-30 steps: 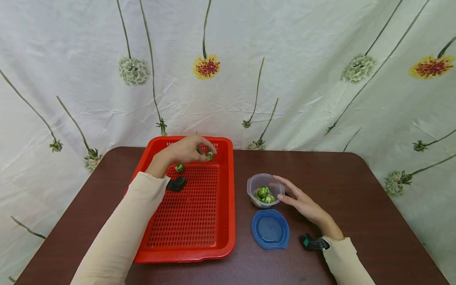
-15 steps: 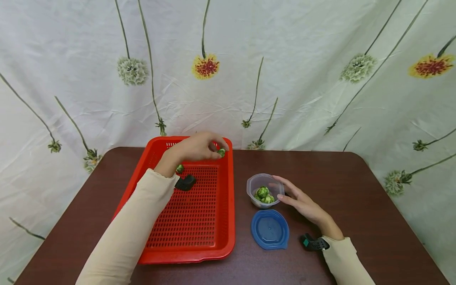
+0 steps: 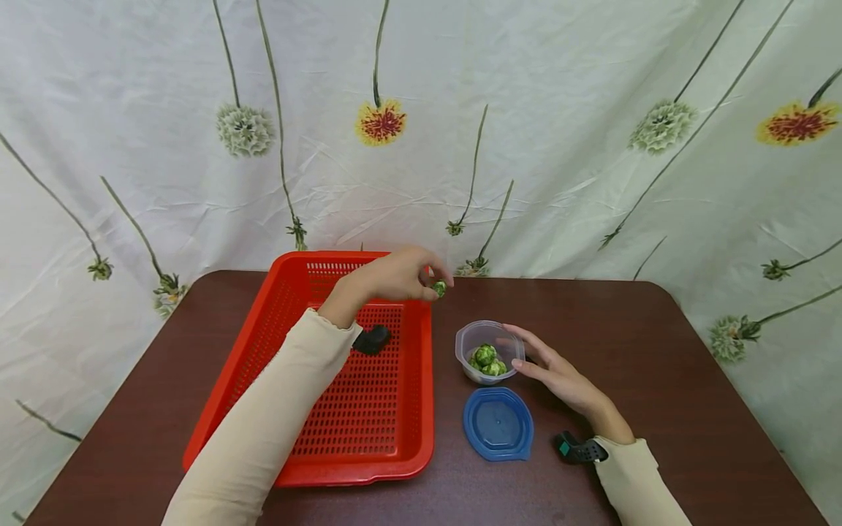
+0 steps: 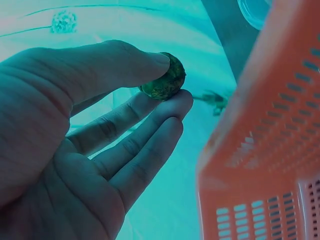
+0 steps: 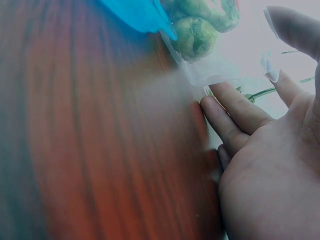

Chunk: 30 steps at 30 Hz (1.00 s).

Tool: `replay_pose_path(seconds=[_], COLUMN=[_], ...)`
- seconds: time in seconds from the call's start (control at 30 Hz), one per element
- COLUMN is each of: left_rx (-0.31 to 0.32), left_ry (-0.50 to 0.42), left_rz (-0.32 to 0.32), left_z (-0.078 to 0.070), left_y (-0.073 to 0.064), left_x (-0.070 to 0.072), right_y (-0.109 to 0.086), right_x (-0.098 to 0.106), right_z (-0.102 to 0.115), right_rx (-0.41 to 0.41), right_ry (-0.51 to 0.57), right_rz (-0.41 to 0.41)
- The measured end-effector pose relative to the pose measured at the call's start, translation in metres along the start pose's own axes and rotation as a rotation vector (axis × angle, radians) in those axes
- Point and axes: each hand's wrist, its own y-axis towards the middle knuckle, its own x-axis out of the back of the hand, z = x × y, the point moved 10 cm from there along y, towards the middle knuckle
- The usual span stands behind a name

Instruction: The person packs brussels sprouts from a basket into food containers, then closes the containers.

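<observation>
a strip of tabletop (image 3: 445, 343) parted the red basket (image 3: 426, 409) from the clear tub (image 3: 465, 347), whose top gaped upward, leaving a way in from above. the basket's raised wall barred the left at low height, the right hand (image 3: 559, 376) the right side; the blue lid (image 3: 498, 424) lay flat, just in front. beyond the tub, tabletop stretched open.

The left hand (image 3: 397, 274) pinches a green sprout (image 3: 440, 289) near the red basket (image 3: 355, 431). The right hand (image 3: 559, 374) holds a clear cup (image 3: 465, 342) of sprouts (image 3: 486, 356) beside a blue lid (image 3: 498, 424).
</observation>
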Motion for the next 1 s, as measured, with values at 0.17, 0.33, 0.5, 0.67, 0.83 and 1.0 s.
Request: replay_pose_path(seconds=[0.17,0.33,0.5,0.67,0.83,1.0], left_rx=[-0.020,-0.056,-0.050,-0.045,-0.036,-0.023], left_ry=[0.004,0.016,0.009,0.006,0.041,0.068], left_rz=[0.016,0.035,0.085,0.121,0.156,0.194], left_z=[-0.010,-0.021,-0.030,-0.035,-0.041,-0.045], left_y=[0.010,0.019,0.025,0.034,0.047,0.060], left_x=[-0.007,-0.016,-0.027,-0.040,-0.053,-0.066], right_y=[0.001,0.001,0.001,0.001,-0.001,-0.001], right_x=[-0.001,-0.001,-0.002,-0.002,-0.002,-0.001], right_z=[-0.001,-0.001,0.000,-0.001,0.002,0.003], right_rx=[-0.001,0.003,-0.002,-0.015,-0.002,0.001], right_ry=[-0.006,-0.004,0.007,0.012,0.018,0.019], right_rz=[0.004,0.009,0.006,0.005,0.008,0.009])
